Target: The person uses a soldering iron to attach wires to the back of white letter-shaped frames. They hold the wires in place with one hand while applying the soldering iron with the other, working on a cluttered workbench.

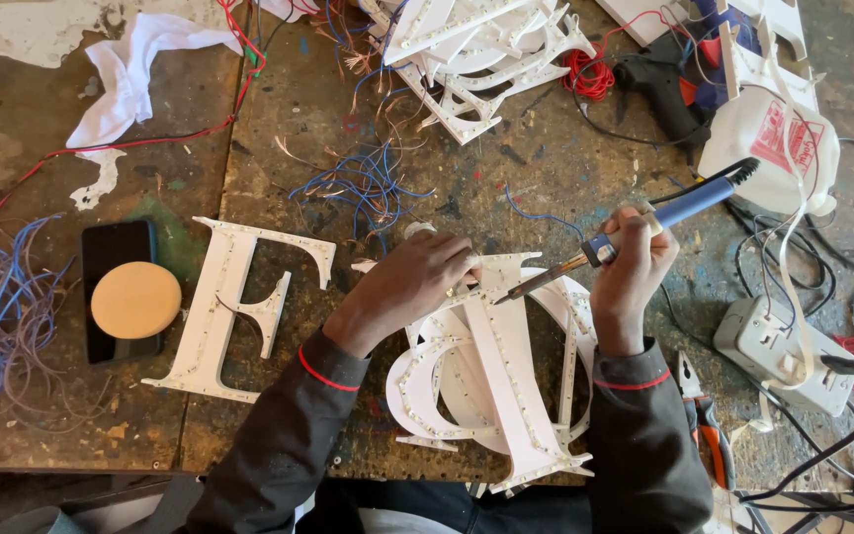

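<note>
The person leans over a scarred, paint-flecked workbench (279, 119), both dark sleeves with red cuff stripes reaching forward. The right hand (635, 267) is closed around a blue-handled soldering iron (644, 222), held like a pen; its long axis slants from the upper right, where the cord leaves the handle, down to the lower left, and the metal tip comes down at the top edge of a stack of white sign letters (506, 366) lying right in front of the person. The left hand (417, 282) comes in from the other side, fingers curled down and pressing on that same upper edge, just beside the iron's tip, though I cannot tell whether it pinches a wire or only steadies the piece. So the two hands meet at one spot, left from the left, iron tip from the right, nearly touching. The uppermost letter runs long from that spot back toward the person's body, with rows of tiny light dots along its face. To the left, well apart from the hands, a separate white letter F (234, 307) lies flat, and beyond it a dark phone (116, 252) with a round tan disc (135, 300) resting on it. Loose blue wires (368, 183) are scattered above the hands, more white letters (476, 59) are piled at the far edge, and a grey power strip (783, 356) sits off to the right with cables running from it.
</note>
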